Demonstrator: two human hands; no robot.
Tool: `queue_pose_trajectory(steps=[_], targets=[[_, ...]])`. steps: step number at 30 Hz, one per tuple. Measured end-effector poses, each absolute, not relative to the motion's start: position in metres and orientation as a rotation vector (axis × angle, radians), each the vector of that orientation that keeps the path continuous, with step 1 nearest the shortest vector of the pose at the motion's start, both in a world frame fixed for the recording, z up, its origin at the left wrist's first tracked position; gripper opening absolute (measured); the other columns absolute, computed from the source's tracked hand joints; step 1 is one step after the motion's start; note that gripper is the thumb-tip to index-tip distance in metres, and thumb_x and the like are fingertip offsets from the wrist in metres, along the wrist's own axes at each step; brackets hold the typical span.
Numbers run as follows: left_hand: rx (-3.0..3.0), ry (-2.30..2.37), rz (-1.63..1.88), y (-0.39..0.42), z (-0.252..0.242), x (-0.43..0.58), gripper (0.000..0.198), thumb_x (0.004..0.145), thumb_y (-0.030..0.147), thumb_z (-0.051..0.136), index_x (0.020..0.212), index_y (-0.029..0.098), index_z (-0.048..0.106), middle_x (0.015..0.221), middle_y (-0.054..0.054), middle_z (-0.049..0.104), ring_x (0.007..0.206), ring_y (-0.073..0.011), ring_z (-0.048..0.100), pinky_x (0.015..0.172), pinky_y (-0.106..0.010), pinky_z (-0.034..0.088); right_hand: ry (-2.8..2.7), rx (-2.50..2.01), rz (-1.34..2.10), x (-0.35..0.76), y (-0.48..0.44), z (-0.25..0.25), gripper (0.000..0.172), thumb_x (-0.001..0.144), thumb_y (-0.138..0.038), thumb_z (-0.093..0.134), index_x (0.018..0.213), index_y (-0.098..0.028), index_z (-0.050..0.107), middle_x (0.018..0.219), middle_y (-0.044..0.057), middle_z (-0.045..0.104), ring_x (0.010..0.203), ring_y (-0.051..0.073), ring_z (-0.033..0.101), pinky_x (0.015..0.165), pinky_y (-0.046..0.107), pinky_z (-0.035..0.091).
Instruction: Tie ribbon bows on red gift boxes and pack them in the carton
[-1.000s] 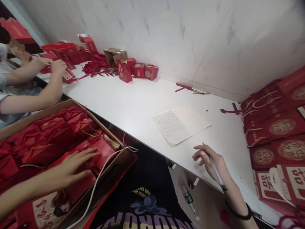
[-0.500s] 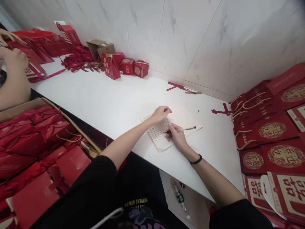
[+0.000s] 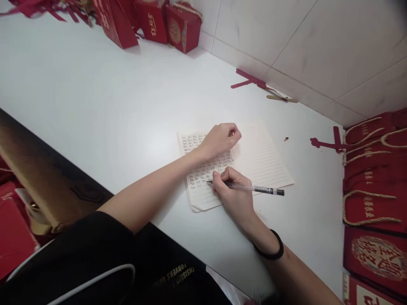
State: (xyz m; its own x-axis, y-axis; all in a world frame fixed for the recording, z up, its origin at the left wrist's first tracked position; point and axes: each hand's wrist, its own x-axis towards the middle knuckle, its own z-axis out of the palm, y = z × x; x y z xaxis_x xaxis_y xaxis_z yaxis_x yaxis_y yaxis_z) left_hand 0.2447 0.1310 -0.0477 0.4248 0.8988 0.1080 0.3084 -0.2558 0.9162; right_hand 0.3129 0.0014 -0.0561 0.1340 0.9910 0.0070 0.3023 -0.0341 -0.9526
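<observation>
An open notebook (image 3: 263, 159) with lined pages lies on the white table (image 3: 111, 110); its left page is filled with rows of small writing. My left hand (image 3: 219, 139) rests curled as a loose fist on the top of that page, nothing in it. My right hand (image 3: 233, 192), with a black band at the wrist, is closed on a clear pen (image 3: 254, 189) with a black grip. The pen's tip touches the lower part of the written page.
Small red gift boxes (image 3: 149, 21) stand at the back by the tiled wall. Red paper bags with rope handles (image 3: 372, 186) are stacked at the right. Red tassel pieces (image 3: 249, 79) lie near the wall. A cardboard box edge (image 3: 38, 178) sits at the left.
My left hand left the red boxes at the left and came onto the notebook. My right hand brought the pen to the page. The view has moved closer to the notebook.
</observation>
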Motion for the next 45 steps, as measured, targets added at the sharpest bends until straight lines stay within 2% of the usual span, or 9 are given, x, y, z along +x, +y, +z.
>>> queue_pose_trajectory(steps=[19,29,45], targets=[[1.787,1.031,0.867,0.1314,-0.0480,0.2472,0.021,0.082,0.014,0.045,0.062,0.015,0.050,0.064,0.000,0.048,0.062,-0.0095,0.045,0.061,-0.026,0.033,-1.456,-1.514,0.891,0.3123,-0.0031,-0.0498,0.036,0.078,-0.017,0.053,0.053,-0.020,0.028,0.044,-0.008,0.035,0.040,0.007,0.033,0.042,0.022,0.026],[1.785,1.035,0.864,0.1320,-0.0479,0.2476,0.020,0.082,0.015,0.045,0.062,0.015,0.049,0.063,0.000,0.047,0.064,-0.0101,0.046,0.061,-0.026,0.034,-1.461,-1.529,0.852,0.3116,-0.0033,-0.0500,0.036,0.080,-0.018,0.050,0.055,-0.021,0.024,0.046,-0.008,0.029,0.042,0.007,0.029,0.042,0.022,0.025],[1.782,1.033,0.844,0.1312,-0.0480,0.2472,0.021,0.083,0.016,0.045,0.062,0.016,0.051,0.062,0.000,0.050,0.060,-0.0104,0.046,0.058,-0.027,0.034,-1.444,-1.583,0.816,0.3128,-0.0034,-0.0486,0.036,0.080,-0.019,0.051,0.051,-0.021,0.029,0.044,-0.007,0.034,0.040,0.008,0.033,0.043,0.023,0.026]])
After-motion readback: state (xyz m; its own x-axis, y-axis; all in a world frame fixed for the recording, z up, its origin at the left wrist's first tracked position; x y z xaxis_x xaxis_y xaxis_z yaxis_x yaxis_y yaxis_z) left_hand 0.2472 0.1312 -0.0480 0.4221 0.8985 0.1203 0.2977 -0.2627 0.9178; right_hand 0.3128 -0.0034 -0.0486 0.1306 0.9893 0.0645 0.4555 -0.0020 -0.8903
